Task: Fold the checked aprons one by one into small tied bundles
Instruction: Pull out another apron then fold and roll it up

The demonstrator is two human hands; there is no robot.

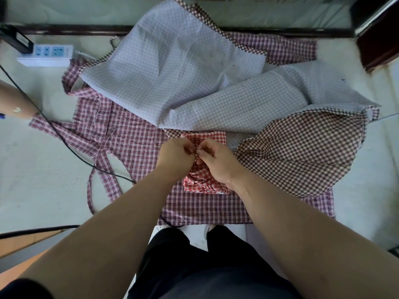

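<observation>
Fingers [190,148] of the left hand [176,156] and those of the right hand [216,162] are curled in tight and meet tip to tip over the middle of the small red-and-white checked apron bundle [210,137]. Each pinches a bit of its cloth; whether that bit is a tie strap or a fold is hidden under the knuckles. The bundle lies at the near side of the table, on top of a flat-spread maroon plaid cotton apron [133,147] and just beside a rumpled brown-and-white gingham apron [302,152] whose pale reverse side heaps up behind. The step looks like knotting the bundle shut. The risk, as I judge it: thin cloth pinched so small can slip free as the knot is drawn, letting the folds spring loose. A pull could also catch the plaid apron beneath and tie a pinch of it in, or drag it against the black cable [64,141] that crosses its straps on the pale tabletop [32,169]
</observation>
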